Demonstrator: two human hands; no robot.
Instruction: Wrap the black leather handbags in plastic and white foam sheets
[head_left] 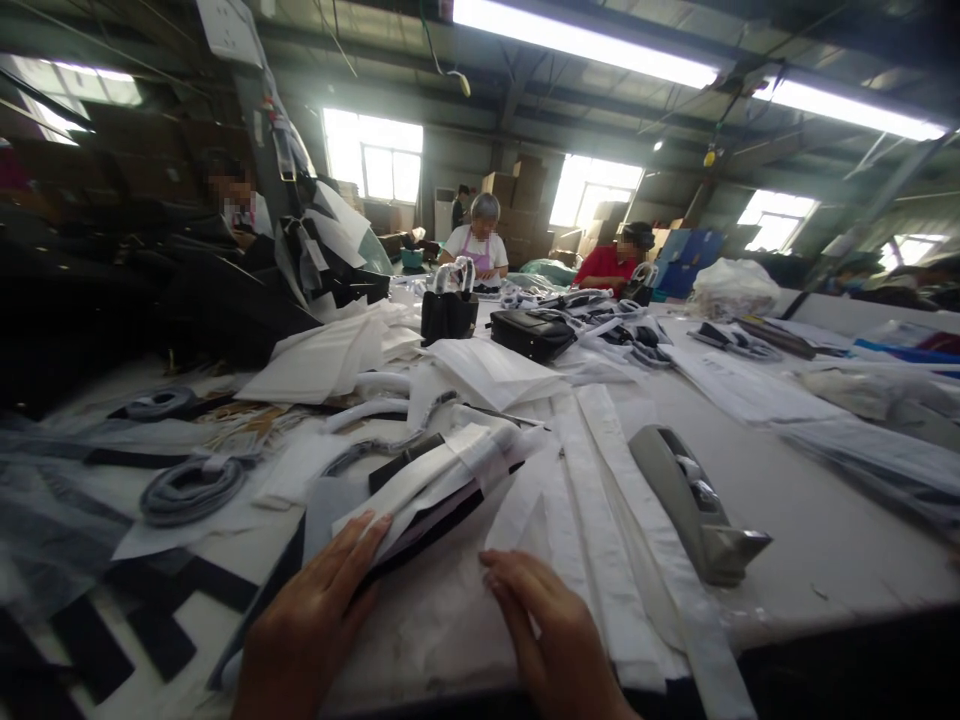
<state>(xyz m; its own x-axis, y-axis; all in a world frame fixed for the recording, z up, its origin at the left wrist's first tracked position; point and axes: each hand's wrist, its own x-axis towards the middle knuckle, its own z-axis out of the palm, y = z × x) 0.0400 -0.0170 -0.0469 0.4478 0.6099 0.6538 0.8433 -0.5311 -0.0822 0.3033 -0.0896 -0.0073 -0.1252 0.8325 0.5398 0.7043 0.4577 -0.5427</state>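
Observation:
My left hand [315, 610] is closed on the near end of a flat black bag [442, 515] with white paper folded over it. Its fingers lie across the paper, with the thumb along the lower side. To the right, my right hand [551, 625] is loosely bent, thumb and fingers slightly apart. Its fingertips are at the near edge of a thin white sheet [517, 515]; I cannot tell whether they touch it. White paper strips [600, 500] lie beyond it, and a grey tape dispenser [694, 505] stands further right. Padded white handles [375, 410] rest behind the bag.
Coiled grey wrapped straps [195, 488] and black strips [154, 615] lie at the left. Paper stacks [319, 355], an upright black handbag [448, 315] and another black bag [532, 333] are further back. Two co-workers [478, 245] [606, 265] sit across the table, another at the left.

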